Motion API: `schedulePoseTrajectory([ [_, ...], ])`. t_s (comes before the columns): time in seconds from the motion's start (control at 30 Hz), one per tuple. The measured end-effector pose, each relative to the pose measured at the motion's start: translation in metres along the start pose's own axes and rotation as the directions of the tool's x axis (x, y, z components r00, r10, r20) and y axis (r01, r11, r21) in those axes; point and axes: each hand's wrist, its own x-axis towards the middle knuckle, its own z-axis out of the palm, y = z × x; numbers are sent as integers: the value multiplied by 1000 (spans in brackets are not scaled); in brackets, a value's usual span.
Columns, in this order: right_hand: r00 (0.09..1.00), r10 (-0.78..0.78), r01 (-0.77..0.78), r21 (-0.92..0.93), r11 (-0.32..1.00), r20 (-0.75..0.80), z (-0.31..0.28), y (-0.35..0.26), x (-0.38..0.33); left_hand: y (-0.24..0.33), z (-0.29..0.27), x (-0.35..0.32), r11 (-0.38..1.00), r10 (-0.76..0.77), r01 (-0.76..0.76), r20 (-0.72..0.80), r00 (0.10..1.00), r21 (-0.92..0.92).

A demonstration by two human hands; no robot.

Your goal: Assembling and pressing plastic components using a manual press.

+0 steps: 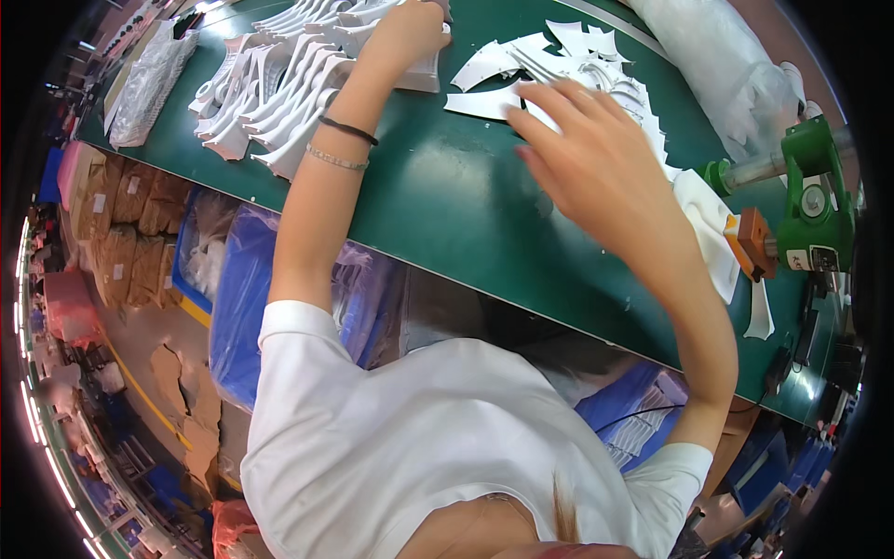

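Observation:
My left hand (411,35) reaches to the far edge of view, its fingers curled at a white curved plastic part (421,76); the fingertips are partly hidden. Beside it, rows of similar white curved plastic parts (289,88) stand packed closely together on the green table. My right hand (596,154) is open, with spread fingers over the near side of a loose heap of flat white curved pieces (498,65). No object shows in its grip.
On the green table (447,186) at right stands a green press-like fixture (815,186) with an orange-brown block (752,244). A white piece (760,312) lies near it. Clear plastic bags (154,84) lie at far left. Blue lined bins (247,298) stand below the table edge.

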Motion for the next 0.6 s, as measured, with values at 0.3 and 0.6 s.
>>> schedulePoseTrajectory([
  [0.3, 945, 76, -139, 181, 974, 317, 60, 20, 40, 37, -92, -44, 974, 38, -56, -87, 995, -221],
  [0.6, 944, 312, -279, 244, 929, -105, -14, 6, 4, 51, -133, -116, 601, -216, 114, -24, 976, -791],
])
